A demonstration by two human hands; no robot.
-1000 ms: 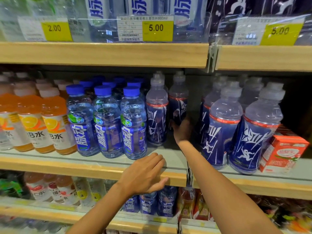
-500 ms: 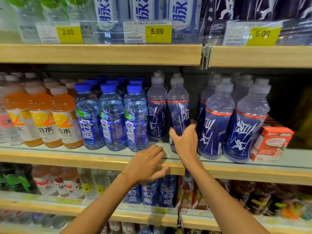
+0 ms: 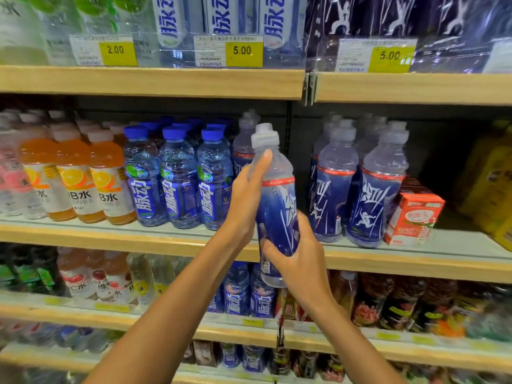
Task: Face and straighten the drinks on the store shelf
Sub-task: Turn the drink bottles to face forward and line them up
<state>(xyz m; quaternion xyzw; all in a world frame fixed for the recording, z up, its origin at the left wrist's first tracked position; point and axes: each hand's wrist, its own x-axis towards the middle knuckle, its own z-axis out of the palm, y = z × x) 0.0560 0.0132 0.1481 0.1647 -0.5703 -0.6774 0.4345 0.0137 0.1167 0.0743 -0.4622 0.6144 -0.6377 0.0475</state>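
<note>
Currently: grey-capped bottle [image 3: 277, 200], held just off the front edge of the middle shelf [image 3: 110, 239], slightly tilted, right hand [image 3: 300, 261] gripping its lower body, left hand [image 3: 245, 195] clasping its shoulder; step judged label-facing; next move likely needs upright setting into the front gap beside matching bottles [image 3: 335, 195].

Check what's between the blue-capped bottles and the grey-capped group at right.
Head view: a sport bottle held by left hand and right hand; one shelved bottle stands behind.
</note>
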